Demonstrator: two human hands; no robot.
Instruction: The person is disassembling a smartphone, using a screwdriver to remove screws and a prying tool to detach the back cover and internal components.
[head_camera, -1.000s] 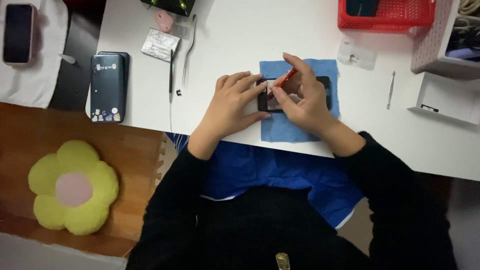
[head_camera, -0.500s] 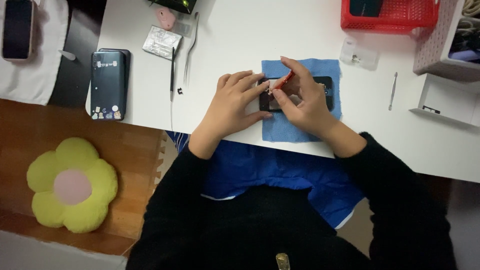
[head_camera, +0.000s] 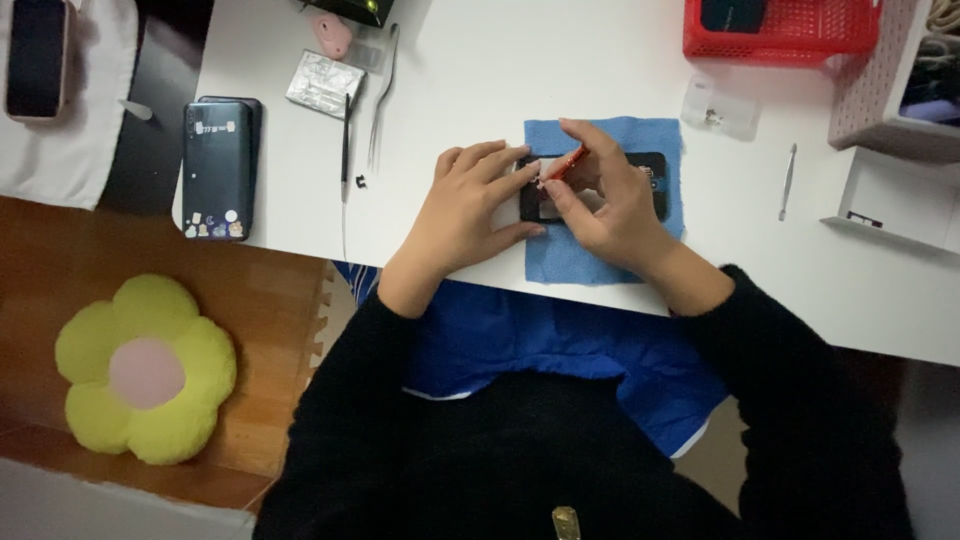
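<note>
A small black device (head_camera: 655, 172) lies on a blue cloth (head_camera: 565, 255) on the white table (head_camera: 480, 80). My left hand (head_camera: 468, 208) rests flat on the cloth, its fingertips pressing the device's left end. My right hand (head_camera: 605, 200) covers the device's middle and pinches a thin orange tool (head_camera: 566, 163), whose tip points down at the device. Most of the device is hidden under both hands.
A dark phone (head_camera: 217, 168) lies at the table's left edge, with tweezers (head_camera: 380, 95), a thin black tool (head_camera: 345, 150) and a foil packet (head_camera: 324, 85) beside it. A red basket (head_camera: 780, 35), a clear bag (head_camera: 720, 105) and a metal pick (head_camera: 787, 180) sit right. A flower cushion (head_camera: 145, 370) lies on the floor.
Both hands stay on the device with only slight finger shifts; the view has drifted a little.
</note>
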